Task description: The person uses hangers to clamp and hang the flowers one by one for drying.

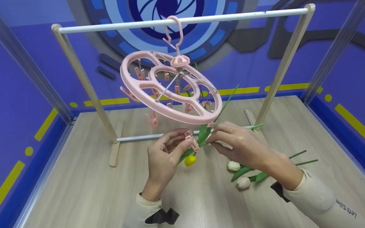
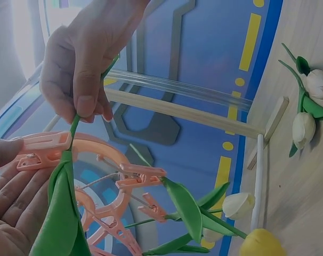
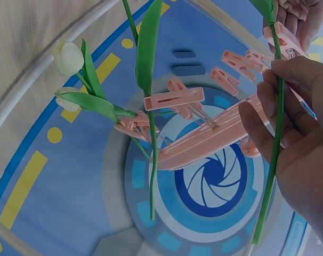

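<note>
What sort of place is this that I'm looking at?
Probably a small staged booth or work cell, not an ordinary room: yellow-striped purple-blue printed wall panels meet at shiny grey corner posts, closely enclosing a pale wood-grain tabletop.

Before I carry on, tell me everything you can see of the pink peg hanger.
The pink peg hanger looks like plastic: a round outer ring, a smaller inner ring and connecting spokes. Thin metallic-looking chains run up to a domed hub, whose hook hangs over the white bar. The frame is tilted, lower towards the right in the head view. Pink pegs dangle from it; some grip green tulip stems. The left hand pinches one peg.
</note>
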A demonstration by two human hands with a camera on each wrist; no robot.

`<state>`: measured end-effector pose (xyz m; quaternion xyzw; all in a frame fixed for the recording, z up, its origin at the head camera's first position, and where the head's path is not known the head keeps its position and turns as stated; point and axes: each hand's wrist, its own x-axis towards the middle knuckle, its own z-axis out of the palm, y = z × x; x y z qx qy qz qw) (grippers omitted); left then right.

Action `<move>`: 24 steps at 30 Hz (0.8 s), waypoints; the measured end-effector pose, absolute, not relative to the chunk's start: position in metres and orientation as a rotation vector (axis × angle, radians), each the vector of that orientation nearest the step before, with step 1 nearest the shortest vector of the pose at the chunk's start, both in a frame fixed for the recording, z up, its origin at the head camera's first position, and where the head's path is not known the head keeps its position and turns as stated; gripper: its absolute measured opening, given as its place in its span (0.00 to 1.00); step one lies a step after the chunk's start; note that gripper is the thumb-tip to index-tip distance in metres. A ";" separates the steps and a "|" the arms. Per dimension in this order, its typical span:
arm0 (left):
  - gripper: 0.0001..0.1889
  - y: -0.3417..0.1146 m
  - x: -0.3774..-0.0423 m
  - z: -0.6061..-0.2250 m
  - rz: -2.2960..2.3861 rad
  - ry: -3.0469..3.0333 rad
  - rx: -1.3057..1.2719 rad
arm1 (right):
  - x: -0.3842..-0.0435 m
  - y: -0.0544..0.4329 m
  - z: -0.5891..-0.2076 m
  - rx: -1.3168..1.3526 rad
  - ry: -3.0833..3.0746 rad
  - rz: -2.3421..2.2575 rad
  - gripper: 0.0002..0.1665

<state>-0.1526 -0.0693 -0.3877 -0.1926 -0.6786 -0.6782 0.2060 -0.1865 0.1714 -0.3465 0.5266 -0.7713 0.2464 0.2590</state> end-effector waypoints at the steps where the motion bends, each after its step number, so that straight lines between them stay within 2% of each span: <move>1: 0.14 -0.069 -0.153 -0.388 -1.891 -1.892 -0.539 | -0.186 0.172 -0.347 1.425 -2.092 0.666 0.20; 17: 0.18 -0.073 -0.152 -0.384 -1.866 -1.962 -0.484 | -0.188 0.172 -0.348 1.474 -2.009 0.717 0.23; 24: 0.15 -0.088 -0.153 -0.382 -1.760 -1.932 -0.395 | -0.191 0.175 -0.352 1.505 -1.975 0.734 0.24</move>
